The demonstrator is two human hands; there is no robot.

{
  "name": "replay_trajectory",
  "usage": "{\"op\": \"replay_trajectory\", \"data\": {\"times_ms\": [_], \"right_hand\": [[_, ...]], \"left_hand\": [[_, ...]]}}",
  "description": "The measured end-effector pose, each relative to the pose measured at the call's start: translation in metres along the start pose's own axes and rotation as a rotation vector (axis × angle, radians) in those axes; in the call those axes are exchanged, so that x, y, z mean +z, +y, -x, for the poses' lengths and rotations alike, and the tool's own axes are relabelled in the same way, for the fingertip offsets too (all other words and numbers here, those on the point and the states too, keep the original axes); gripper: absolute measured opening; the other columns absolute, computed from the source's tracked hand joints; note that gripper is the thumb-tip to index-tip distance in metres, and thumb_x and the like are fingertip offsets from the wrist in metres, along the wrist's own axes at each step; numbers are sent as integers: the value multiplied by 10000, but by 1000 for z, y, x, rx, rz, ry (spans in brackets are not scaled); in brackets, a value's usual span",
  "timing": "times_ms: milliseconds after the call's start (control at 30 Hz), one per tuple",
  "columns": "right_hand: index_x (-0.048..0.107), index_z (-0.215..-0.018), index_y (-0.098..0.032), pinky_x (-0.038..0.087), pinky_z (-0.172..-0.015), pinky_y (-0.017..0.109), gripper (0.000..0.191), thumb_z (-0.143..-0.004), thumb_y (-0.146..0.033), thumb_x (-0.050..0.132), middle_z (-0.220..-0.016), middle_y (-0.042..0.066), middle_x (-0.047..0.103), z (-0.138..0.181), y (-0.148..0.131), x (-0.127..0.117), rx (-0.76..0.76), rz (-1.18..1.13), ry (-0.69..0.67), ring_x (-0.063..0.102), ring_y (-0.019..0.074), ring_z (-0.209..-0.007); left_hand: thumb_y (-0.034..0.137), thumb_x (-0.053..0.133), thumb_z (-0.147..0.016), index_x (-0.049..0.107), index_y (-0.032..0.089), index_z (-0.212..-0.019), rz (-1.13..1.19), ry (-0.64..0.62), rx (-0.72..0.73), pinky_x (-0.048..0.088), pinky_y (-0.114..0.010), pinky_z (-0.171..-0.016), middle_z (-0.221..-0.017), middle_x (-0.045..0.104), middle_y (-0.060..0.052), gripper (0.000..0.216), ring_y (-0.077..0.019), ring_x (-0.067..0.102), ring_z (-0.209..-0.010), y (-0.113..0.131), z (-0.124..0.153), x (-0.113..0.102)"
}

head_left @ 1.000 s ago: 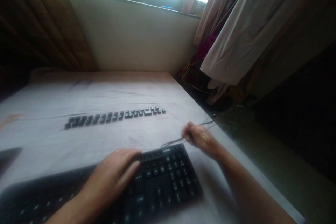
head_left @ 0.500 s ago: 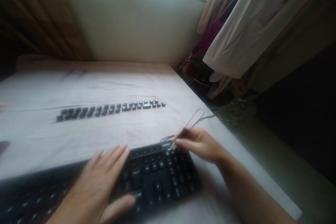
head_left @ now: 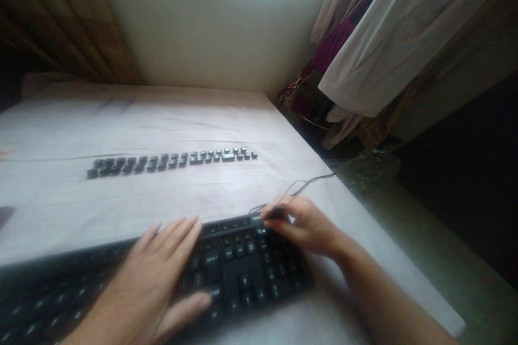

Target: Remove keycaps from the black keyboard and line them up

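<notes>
A black keyboard (head_left: 232,276) lies across the front of the bed or table, some key positions bare along its top rows. My left hand (head_left: 157,267) rests flat on the middle of it, fingers spread and thumb out to the right. Between thumb and fingers, my right hand (head_left: 309,226) pinches a keycap puller (head_left: 277,212) with a dark handle and thin wire loops. Its lower end is over the keyboard's top right corner; whether it grips a key is hidden by the fingers. Beyond the keyboard, removed black keycaps (head_left: 151,163) lie in roughly two rows.
The pale cloth surface (head_left: 194,124) ends at a right-hand edge, with floor beyond. A thin dark cable (head_left: 313,179) runs from behind the keyboard over that edge. Light clothes (head_left: 372,48) hang at upper right, and a brown curtain (head_left: 65,21) hangs at upper left.
The keycap puller has tilted lower in my right hand, its upper wire loop dropping towards the cable. My left hand stays on the keyboard. The camera view has shifted slightly.
</notes>
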State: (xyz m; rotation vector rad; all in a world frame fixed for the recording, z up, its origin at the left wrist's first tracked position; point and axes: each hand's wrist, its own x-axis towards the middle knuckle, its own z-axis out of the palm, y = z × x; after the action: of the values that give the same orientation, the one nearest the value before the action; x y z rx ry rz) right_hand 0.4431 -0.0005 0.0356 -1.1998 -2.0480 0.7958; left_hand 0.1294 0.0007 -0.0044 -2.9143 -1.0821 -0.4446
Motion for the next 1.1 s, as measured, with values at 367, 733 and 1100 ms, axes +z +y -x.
{"op": "replay_trajectory", "data": {"times_ms": [367,733,1100], "right_hand": [[619,-872,-179,511,-676,266,198,-967,-236,455,-785,39,648,-1,-10,7,-169,277,-97,611,144,-709],[621,-920,-189,534,-718,272,104,-928,-224,524,-846,31,696,-3,8,4,-179,124,-66,658,138,-774],[611,-834,-170,515,-599,258,192,-955,-221,471,-716,36,646,1,4,13,-366,307,45,602,140,-631]], "left_hand": [[660,548,-790,334,237,-1470,20,-34,-41,328,-476,-1091,-1439,487,-94,829,-335,513,-1252,4,-2,-4],[654,546,-800,373,222,-1452,31,-26,-40,296,-472,-1106,-1436,492,-98,801,-334,513,-1251,5,-4,-5],[667,516,-812,376,191,-1448,-41,-61,-25,317,-482,-1073,-1447,474,-118,807,-347,502,-1254,7,-4,-6]]}}
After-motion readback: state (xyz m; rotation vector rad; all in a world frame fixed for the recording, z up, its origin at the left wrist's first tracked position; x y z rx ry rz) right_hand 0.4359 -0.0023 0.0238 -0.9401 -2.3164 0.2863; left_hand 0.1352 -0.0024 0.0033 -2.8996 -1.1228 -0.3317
